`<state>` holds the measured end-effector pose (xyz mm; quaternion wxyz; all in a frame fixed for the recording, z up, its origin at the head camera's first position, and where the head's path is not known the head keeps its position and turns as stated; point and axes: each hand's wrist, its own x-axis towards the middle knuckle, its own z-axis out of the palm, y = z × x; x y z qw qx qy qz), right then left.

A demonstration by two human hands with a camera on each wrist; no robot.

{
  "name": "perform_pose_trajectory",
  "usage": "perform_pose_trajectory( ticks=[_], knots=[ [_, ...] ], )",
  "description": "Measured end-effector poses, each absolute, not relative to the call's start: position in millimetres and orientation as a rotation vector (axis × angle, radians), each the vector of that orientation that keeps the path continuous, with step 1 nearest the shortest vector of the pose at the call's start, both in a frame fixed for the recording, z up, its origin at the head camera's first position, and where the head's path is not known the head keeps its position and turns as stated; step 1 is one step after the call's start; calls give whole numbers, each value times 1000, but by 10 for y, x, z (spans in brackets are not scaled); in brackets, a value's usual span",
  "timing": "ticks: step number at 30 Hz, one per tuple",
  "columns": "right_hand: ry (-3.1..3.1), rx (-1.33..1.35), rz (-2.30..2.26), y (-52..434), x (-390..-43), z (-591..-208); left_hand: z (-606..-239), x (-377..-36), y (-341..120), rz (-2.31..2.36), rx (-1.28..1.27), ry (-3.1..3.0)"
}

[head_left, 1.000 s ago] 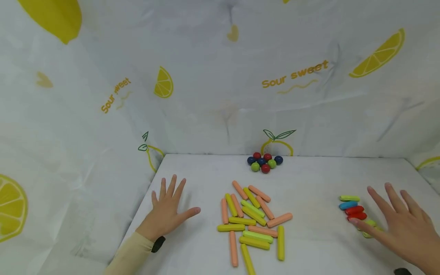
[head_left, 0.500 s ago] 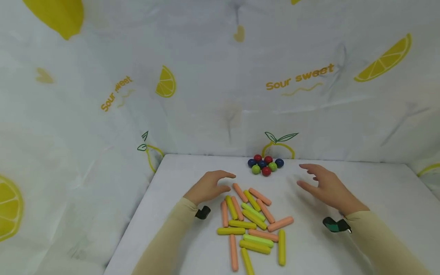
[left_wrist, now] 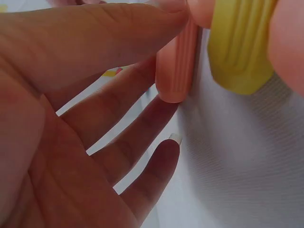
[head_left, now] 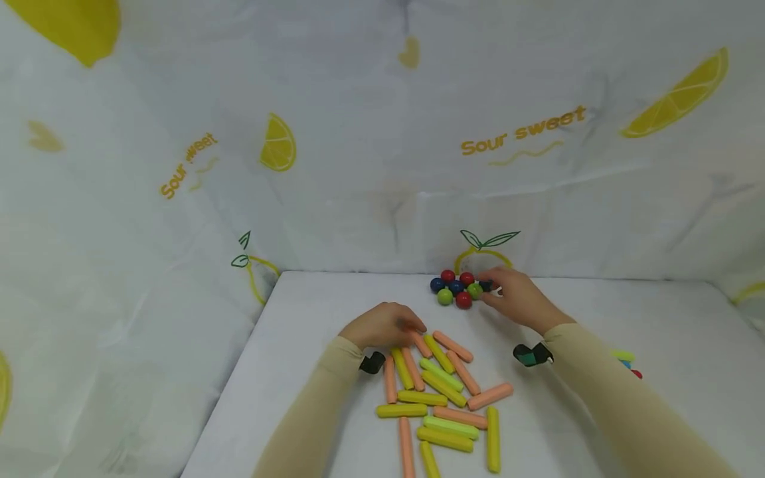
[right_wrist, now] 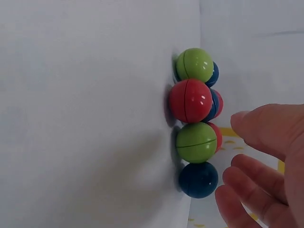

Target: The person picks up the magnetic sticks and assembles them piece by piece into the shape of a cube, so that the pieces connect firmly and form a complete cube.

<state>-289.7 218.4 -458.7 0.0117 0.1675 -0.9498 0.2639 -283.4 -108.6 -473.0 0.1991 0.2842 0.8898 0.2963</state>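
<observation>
A pile of orange, yellow and lime sticks (head_left: 439, 392) lies on the white table (head_left: 311, 372). My left hand (head_left: 412, 326) curls over the pile's far end. In the left wrist view a fingertip (left_wrist: 166, 14) presses an orange stick (left_wrist: 176, 66) beside a yellow stick (left_wrist: 240, 42), pinching it. My right hand (head_left: 487, 287) reaches the cluster of red, blue and green balls (head_left: 455, 289) at the back wall. Its fingers (right_wrist: 266, 128) are relaxed and hover just beside the dark blue ball (right_wrist: 198, 179) and a green ball (right_wrist: 195, 142), holding nothing.
A few more coloured sticks (head_left: 624, 358) lie at the right, mostly hidden behind my right forearm. White cloth printed with lemons (head_left: 382, 166) walls the table at the back and both sides. The table's left edge (head_left: 239, 372) drops away.
My left hand moved down onto the orange stick at the pile's far end. My right hand swung left from the sticks at the right, then forward to the ball cluster.
</observation>
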Motion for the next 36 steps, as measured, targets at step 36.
perform_pose_trajectory(
  ticks=[36],
  knots=[
    [-3101,448,722,2039,-2806,-4660,-4612,-2768,-993,823,834,2599]
  ],
)
